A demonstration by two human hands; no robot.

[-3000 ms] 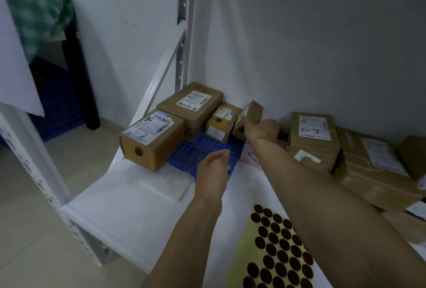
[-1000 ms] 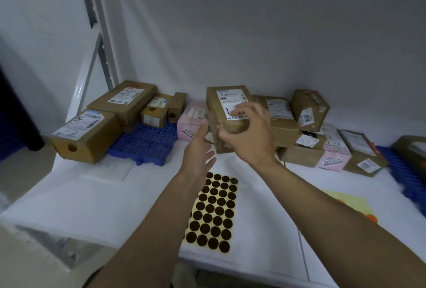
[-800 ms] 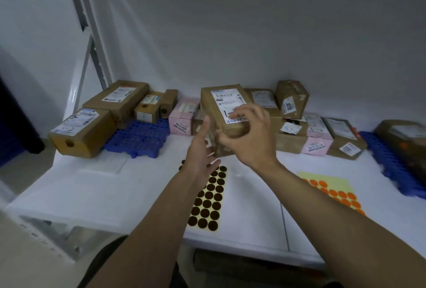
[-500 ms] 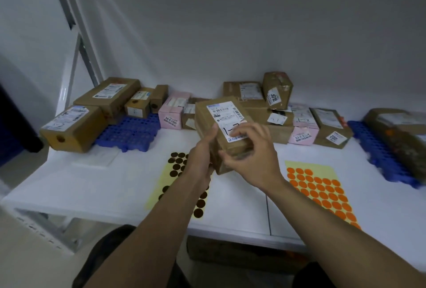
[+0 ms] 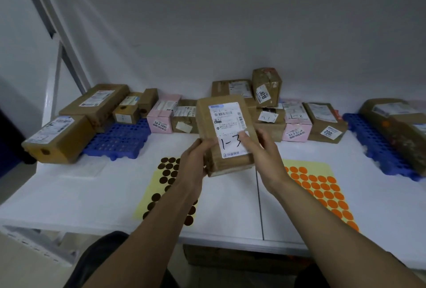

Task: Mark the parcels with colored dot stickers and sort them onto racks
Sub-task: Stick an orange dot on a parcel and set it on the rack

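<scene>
**Head view.** The parcel [image 5: 227,133], a brown carton with its label facing up and the handwritten code "1-3" legible, is held in the air above the desk [image 5: 92,195]. It hangs over the gap between the brown sheet [image 5: 164,186] and the orange sheet [image 5: 320,186] of dots. The left hand [image 5: 196,163] grasps its left edge. The right hand [image 5: 265,156] grasps the right edge, with the thumb lying on the label beside the code. The fingers of both hands are closed on the carton.

**Step in hand, as judged:** reading the code to choose a dot colour. The thumb should slide off the label so that the whole code shows. Then one hand alone should carry the carton, or it should be set on the bare strip between the sheets, freeing the other hand to peel a dot. The dot belongs on plain cardboard, away from the barcode. Which colour the code calls for cannot be told.

**Edges and room.** The desk's front edge passes under the forearms, so a carton set down should go well inboard. A seam [image 5: 259,195] runs front to back beneath the parcel. The back is crowded with a row of cartons [image 5: 322,117] near the wall. A left pallet [image 5: 117,140] and a right pallet [image 5: 373,147] flank the row, both partly loaded. Open desk lies left of the brown sheet and between the sheets. A slanted post [image 5: 66,41] bounds the left side.
</scene>
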